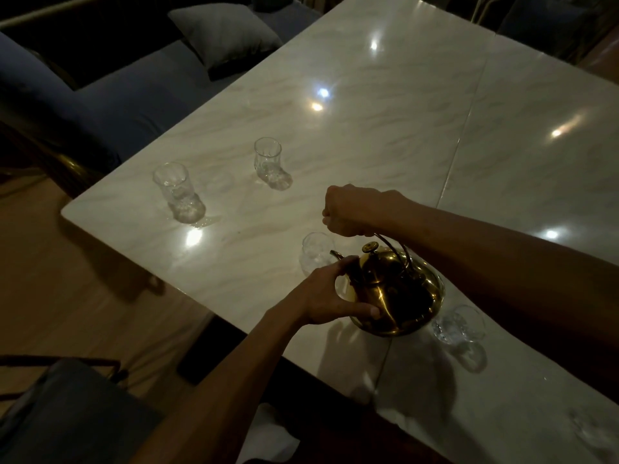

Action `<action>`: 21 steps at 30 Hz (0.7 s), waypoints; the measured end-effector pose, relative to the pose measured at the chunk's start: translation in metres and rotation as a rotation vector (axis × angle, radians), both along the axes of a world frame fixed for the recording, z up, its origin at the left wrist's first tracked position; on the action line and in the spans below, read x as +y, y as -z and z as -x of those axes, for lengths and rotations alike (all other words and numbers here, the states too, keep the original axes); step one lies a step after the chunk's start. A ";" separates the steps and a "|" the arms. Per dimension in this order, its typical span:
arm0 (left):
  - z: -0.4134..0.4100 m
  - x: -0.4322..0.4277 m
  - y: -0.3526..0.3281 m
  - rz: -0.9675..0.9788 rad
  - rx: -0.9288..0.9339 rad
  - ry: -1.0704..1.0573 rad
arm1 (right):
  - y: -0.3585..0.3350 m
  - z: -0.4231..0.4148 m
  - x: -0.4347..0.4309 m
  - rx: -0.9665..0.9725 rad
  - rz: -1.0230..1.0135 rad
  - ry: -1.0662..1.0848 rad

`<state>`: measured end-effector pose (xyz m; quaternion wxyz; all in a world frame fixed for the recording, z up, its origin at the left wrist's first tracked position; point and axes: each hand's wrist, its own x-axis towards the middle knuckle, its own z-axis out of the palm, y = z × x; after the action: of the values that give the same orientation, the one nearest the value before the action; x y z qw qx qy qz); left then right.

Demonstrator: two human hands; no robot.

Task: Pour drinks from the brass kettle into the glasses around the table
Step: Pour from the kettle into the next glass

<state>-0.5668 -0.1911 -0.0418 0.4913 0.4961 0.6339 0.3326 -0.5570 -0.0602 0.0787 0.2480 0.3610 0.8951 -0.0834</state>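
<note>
Brass kettle (pixel 392 293) sat tilted above the table (pixel 385 128), its spout running away from the person toward a glass (pixel 316 252) that stood just beyond the spout tip. The right hand (pixel 351 211) was closed in a fist around the top of the kettle's arched handle, directly above the lid. The left hand (pixel 330 298) was curled against the kettle's near-left side, thumb low on the body and fingers wrapped up near the base of the spout, so it was the hand nearer that glass. The kettle's long axis, from handle foot to spout, pointed at the glass, so in my judgement the pour turned on tipping further along that line and not on any sideways shift.

That glass looked clear; whether any drink was in it could not be told in the dim light. A second glass (pixel 459 324) stood just to the right of the kettle, touching or nearly touching its rim in the view. Two more glasses (pixel 177 192) (pixel 269 162) stood well beyond and to the left of the kettle, apart from each other, both seemingly empty. Nothing showed the kettle's fill level.
</note>
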 end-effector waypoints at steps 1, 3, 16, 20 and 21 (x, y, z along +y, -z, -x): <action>0.000 0.000 0.000 -0.005 0.002 -0.002 | -0.002 0.000 0.000 -0.004 -0.003 -0.006; 0.000 0.000 -0.002 -0.007 0.007 -0.003 | -0.005 0.000 0.000 -0.006 -0.009 -0.009; 0.000 0.003 -0.018 -0.047 0.035 -0.002 | -0.021 -0.002 0.003 0.024 -0.026 0.001; -0.003 0.002 -0.023 -0.062 0.040 -0.005 | -0.027 -0.006 0.005 0.036 -0.024 0.007; -0.004 0.002 -0.024 -0.063 0.044 -0.004 | -0.028 -0.007 0.006 0.040 -0.025 0.008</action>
<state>-0.5631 -0.1888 -0.0173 0.4609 0.5174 0.6346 0.3422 -0.5501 -0.0544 0.1064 0.2253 0.3660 0.8993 -0.0804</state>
